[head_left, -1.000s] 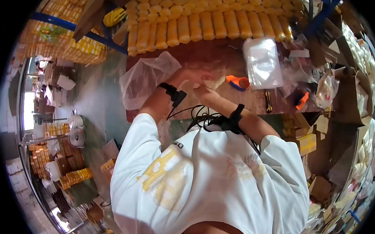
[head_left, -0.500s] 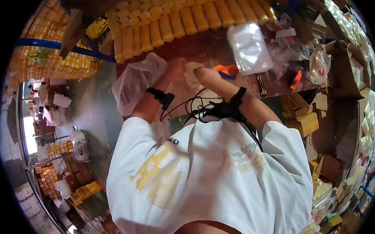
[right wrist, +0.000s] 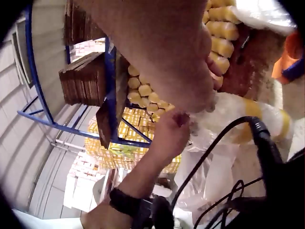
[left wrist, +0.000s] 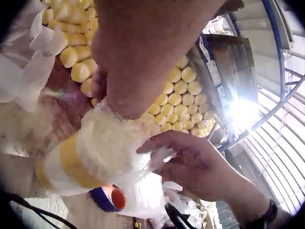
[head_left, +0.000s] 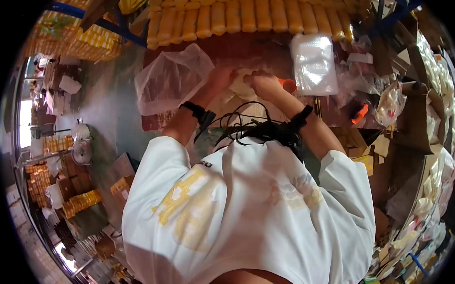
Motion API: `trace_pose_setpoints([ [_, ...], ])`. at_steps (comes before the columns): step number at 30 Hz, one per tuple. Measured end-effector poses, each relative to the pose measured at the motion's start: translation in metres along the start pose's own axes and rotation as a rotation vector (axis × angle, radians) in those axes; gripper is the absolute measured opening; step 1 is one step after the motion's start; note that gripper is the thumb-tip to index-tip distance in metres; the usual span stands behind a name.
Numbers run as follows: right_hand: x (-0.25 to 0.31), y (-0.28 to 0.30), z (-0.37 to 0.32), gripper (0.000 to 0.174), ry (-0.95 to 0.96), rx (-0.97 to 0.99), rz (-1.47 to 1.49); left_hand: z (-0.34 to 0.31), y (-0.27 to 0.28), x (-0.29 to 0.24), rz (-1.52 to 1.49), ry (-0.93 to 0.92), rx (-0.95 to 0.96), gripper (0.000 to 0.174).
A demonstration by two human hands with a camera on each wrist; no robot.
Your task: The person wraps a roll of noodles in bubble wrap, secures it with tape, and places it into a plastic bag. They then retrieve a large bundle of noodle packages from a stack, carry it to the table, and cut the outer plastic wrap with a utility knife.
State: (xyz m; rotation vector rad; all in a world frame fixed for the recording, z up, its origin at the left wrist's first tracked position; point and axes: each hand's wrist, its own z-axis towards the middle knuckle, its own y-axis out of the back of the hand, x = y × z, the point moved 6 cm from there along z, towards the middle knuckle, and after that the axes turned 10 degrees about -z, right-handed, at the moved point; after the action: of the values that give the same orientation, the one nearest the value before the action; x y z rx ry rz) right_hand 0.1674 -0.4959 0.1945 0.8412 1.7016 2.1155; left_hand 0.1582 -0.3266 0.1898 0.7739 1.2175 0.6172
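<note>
A white roll with yellow bands [left wrist: 90, 157], wrapped in thin clear plastic, is held over the brown table [head_left: 250, 50] between both hands. My left hand [head_left: 229, 77] grips one end of it; in the left wrist view the left hand [left wrist: 107, 95] curls over the roll from above. My right hand [head_left: 257, 80] pinches the loose plastic at the other end, and that same right hand [left wrist: 152, 148] shows in the left wrist view. The right wrist view shows the roll [right wrist: 248, 119] below my right hand [right wrist: 209, 90], with the left hand [right wrist: 178, 119] beside it.
Rows of yellow rolls [head_left: 242, 17] line the back of the table. A large crumpled plastic bag [head_left: 169, 80] lies at the left, a stack of clear bags [head_left: 314, 65] at the right, and an orange and blue tape dispenser [head_left: 288, 85] sits just right of the hands. Boxes crowd the right side.
Both hands have stayed together on the wrapped roll and moved a little farther onto the table, close to the orange dispenser. The head view has shifted.
</note>
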Motion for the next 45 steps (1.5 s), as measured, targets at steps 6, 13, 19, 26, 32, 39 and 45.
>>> trace_pose_setpoints([
  [6,-0.004,0.005,0.0,0.013,-0.091,0.009,0.043,-0.001,0.007,0.005,-0.071,0.062,-0.072,0.01],
  [13,-0.009,-0.007,-0.006,0.008,0.051,-0.262,0.352,-0.045,-0.014,-0.002,-0.253,0.367,-0.03,0.016],
  [19,0.014,0.024,-0.013,0.018,0.158,-0.311,0.143,-0.041,-0.004,-0.003,-0.359,0.444,-0.047,0.021],
  [26,-0.001,0.007,-0.005,0.024,0.241,-0.284,-0.082,-0.052,-0.002,0.013,-0.404,0.46,-0.098,0.017],
  [32,-0.013,-0.002,0.012,0.021,0.043,-0.229,0.191,-0.055,-0.014,0.031,-0.771,0.42,-0.119,0.011],
  [39,-0.014,-0.017,0.02,0.017,-0.035,-0.151,0.163,-0.05,-0.04,0.002,-0.855,0.449,-0.13,0.011],
  [45,-0.019,-0.04,0.029,0.019,-0.19,-0.031,0.164,-0.045,-0.052,-0.007,-0.932,0.497,-0.091,0.009],
])
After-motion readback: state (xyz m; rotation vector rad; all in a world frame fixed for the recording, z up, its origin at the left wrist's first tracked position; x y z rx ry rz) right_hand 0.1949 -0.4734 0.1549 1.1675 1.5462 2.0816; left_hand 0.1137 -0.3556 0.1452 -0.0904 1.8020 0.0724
